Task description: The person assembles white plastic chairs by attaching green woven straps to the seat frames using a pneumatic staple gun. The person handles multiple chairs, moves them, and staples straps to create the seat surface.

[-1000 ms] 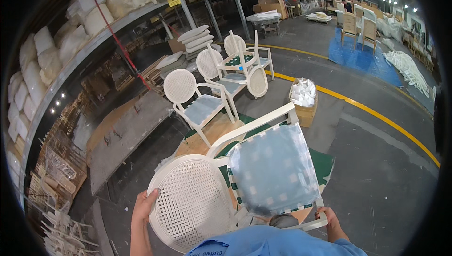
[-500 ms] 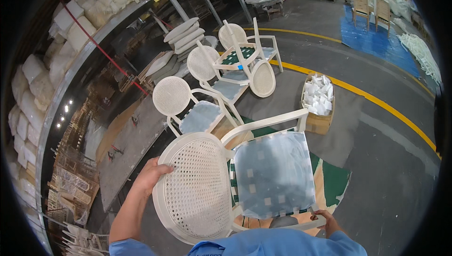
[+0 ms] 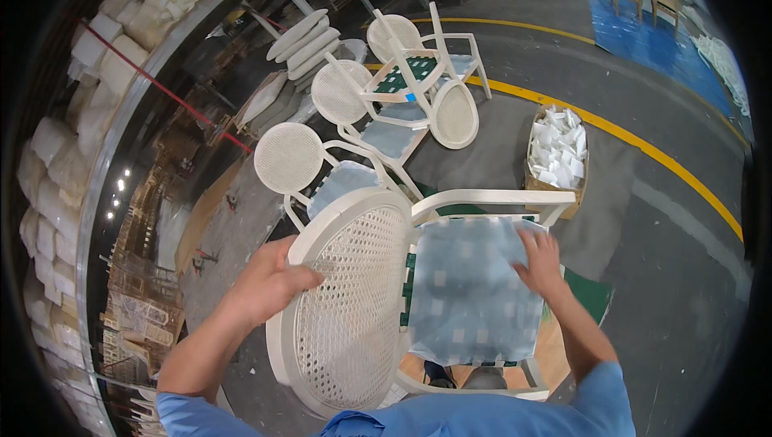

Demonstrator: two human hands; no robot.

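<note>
A cream-painted armchair stands right in front of me, its oval cane back (image 3: 346,308) turned to my left. My left hand (image 3: 277,280) is closed around the rim of that back, the thumb lying over the cane side. A pale blue-grey cloth (image 3: 474,300) covers the seat, and green webbing (image 3: 408,284) shows along its edge. Over the seat's far right corner, close to the far armrest (image 3: 490,198), my right hand (image 3: 540,260) has its fingers apart and holds nothing. Whether its fingertips touch the cloth I cannot tell.
Several similar chairs (image 3: 288,158) are grouped beyond this one, one of them upturned (image 3: 406,75). A cardboard box of white pieces (image 3: 556,151) sits at the right. Stacked pads (image 3: 305,47) lie behind, and shelving with wrapped bundles (image 3: 60,196) runs along the left.
My right hand has let go of the chair's near right arm and moved up over the far right seat corner. The chair back now looks tilted more steeply, with my left hand still on it.
</note>
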